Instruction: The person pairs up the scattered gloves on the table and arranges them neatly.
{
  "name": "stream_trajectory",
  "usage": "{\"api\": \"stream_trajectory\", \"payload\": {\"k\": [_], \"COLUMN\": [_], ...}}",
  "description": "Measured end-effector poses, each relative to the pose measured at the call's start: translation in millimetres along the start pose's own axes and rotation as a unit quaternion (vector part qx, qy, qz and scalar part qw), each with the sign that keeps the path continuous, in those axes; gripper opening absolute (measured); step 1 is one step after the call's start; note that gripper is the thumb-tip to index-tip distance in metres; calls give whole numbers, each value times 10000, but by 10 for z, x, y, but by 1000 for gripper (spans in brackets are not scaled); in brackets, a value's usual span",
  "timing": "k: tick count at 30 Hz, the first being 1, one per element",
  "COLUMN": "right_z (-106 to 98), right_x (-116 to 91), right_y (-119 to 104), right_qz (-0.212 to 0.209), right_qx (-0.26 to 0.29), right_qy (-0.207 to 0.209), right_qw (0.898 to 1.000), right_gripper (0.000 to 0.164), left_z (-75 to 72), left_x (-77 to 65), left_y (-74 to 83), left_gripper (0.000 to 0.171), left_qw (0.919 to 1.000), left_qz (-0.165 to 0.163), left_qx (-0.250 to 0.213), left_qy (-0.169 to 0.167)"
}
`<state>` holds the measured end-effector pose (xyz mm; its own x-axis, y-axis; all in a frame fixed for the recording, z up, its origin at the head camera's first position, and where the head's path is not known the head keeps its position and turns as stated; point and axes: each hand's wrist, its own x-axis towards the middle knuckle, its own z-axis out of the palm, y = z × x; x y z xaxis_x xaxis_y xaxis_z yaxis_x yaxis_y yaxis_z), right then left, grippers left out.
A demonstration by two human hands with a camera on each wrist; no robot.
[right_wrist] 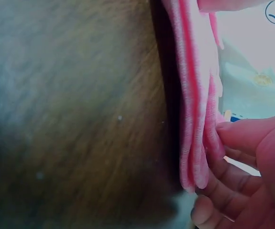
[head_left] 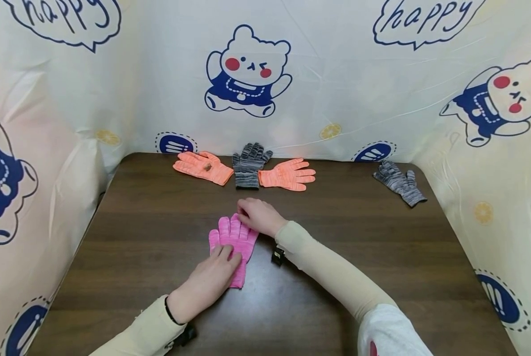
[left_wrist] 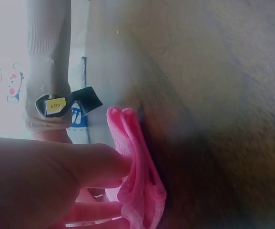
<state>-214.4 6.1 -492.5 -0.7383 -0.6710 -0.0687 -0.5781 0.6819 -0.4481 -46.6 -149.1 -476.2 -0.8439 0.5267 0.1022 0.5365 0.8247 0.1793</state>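
A pink knitted glove (head_left: 234, 242) lies flat near the table's middle, fingers pointing away from me. Seen edge-on in the left wrist view, the pink fabric (left_wrist: 139, 186) shows several layers, perhaps two gloves stacked. My left hand (head_left: 209, 279) rests on the palm and cuff area with its fingertips pressing down. At the glove's far right, my right hand (head_left: 261, 217) pinches a finger tip of it. The right wrist view shows thumb and fingers around the upper layer of the pink fabric (right_wrist: 213, 133). That hand hides part of the glove's right-hand fingers in the head view.
Along the back edge of the brown table (head_left: 158, 237) lie an orange glove (head_left: 203, 167), a grey striped glove (head_left: 248, 168) and another orange glove (head_left: 288, 174). A second grey glove (head_left: 399, 182) lies at the back right. Patterned white sheeting (head_left: 327, 74) surrounds the table.
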Motion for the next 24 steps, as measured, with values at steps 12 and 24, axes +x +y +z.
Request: {"api": "stream_trajectory", "payload": {"k": [12,24], "right_z": [-13,32], "right_x": [60,151], "right_y": [-50,-196], "right_qz": [143,-488], "right_qx": [-381,-138], "right_qy": [-72,-237], "right_qw": [9991,9984], "right_gripper": [15,17], "left_z": [-3,20], "left_x": [8,3], "left_y": [54,58], "left_gripper": [9,11], "left_qw": [9995,9991], "left_qz": [41,54], "left_qx": [309,425], "left_qy": [74,35]}}
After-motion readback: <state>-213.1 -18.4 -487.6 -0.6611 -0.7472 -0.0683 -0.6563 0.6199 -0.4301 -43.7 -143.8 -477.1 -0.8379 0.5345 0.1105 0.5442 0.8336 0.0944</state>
